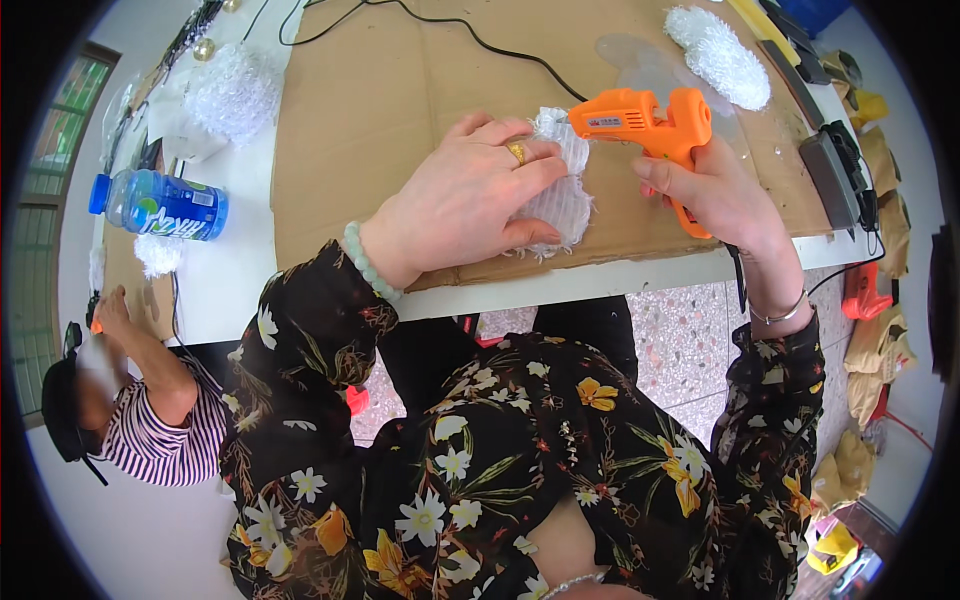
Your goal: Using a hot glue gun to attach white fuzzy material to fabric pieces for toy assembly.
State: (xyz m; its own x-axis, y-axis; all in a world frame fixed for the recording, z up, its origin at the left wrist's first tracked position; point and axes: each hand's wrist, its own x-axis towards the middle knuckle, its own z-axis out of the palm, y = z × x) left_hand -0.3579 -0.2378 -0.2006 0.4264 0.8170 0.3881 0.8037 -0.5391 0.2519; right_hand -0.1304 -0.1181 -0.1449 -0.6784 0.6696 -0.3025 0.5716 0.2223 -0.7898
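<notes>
A piece of white, ribbed, fringed fabric (564,208) lies on the brown cardboard (400,90). My left hand (462,195) rests over its left side, fingers bent and thumb pressing on it, so that part of the fabric is hidden. In my right hand (728,195) is an orange hot glue gun (650,120), held by its handle. The nozzle points left and is at the upper right edge of the fabric. Whether any glue is coming out cannot be seen.
Fluffy white pieces (718,58) lie at the far right beside a translucent round sheet (640,65). A blue-labelled bottle (165,205) lies on its side at left, near a white fluffy bundle (235,95). A black cable (480,40) crosses the cardboard. Another person (150,400) sits at left.
</notes>
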